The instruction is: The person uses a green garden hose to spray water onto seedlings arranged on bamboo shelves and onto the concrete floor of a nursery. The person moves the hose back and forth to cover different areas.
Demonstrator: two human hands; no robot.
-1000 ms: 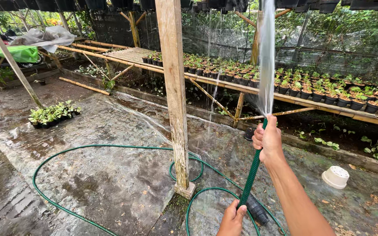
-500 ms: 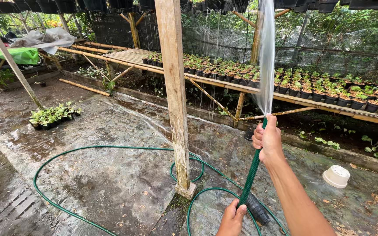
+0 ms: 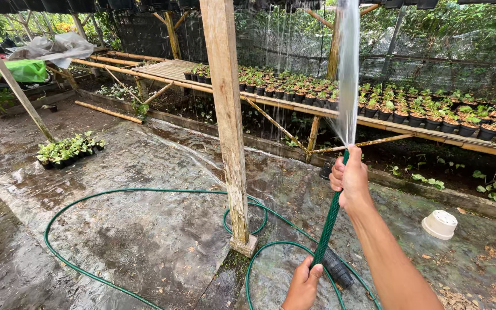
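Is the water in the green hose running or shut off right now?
Running. A flat sheet of water fans upward from the green hose end at the right hand; the left hand grips lower down.

Wet plastic-sheeted ground (image 3: 144, 241), green garden hose (image 3: 87, 198) looping across it, cluster of small potted seedlings (image 3: 67, 150), overturned white pot (image 3: 440, 224), long bamboo bench (image 3: 374, 122) carrying rows of black-potted plants (image 3: 431, 112).
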